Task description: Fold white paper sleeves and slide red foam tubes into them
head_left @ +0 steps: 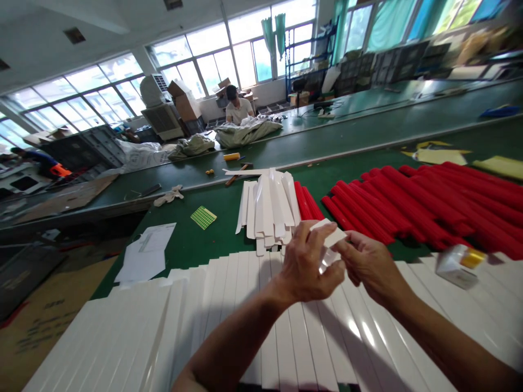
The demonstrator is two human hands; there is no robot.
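My left hand point(306, 267) is wrapped round the end of a narrow white carton point(334, 235), tilted up toward me. The fingers of my right hand point(365, 264) pinch the carton's flap at its right edge. Much of the carton is hidden behind my hands. Below both hands, long white cartons point(122, 332) lie side by side in a wide row. Just beyond my left hand is a loose pile of flat white cartons point(272, 207). Red rolls point(392, 201) in shiny wrapping are heaped beyond my right hand.
A tape roll in a clear holder point(460, 267) rests on the cartons at right. White papers point(147, 250) and a green sticker sheet point(203, 217) lie at left. A hammer point(239, 173) lies near the table's far edge. Another person point(239, 109) sits beyond the green tables.
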